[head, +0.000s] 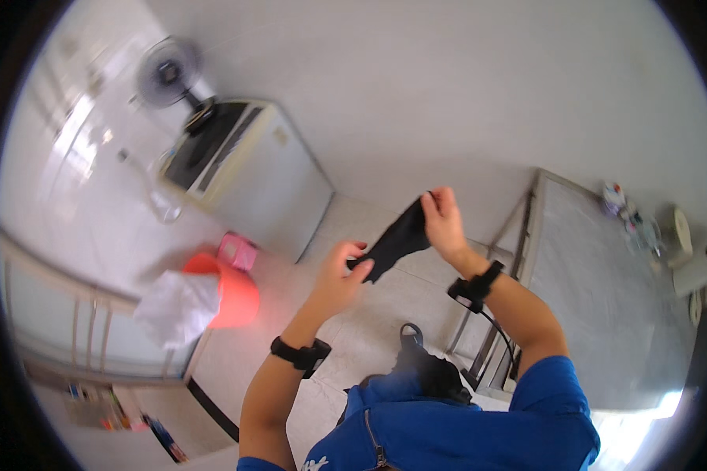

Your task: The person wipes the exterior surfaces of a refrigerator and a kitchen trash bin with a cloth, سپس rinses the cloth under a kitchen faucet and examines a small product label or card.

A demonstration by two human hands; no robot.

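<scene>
A small piece of black cloth (397,238) stretches between my hands at a slant, above the tiled floor. My left hand (343,277) pinches its lower end between thumb and fingers. The upper end is gripped by my right hand (445,224), with the thumb over the cloth. Its full shape cannot be made out. Each wrist wears a black strap with a small device, and a cable runs from the right one.
A metal-topped table (601,294) stands at right, with bottles (614,197) near its far side. At left are an orange bucket (238,297) with white cloth (179,306) over its rim, a pink container (237,251), and a washing machine (265,176) bearing a fan (168,73).
</scene>
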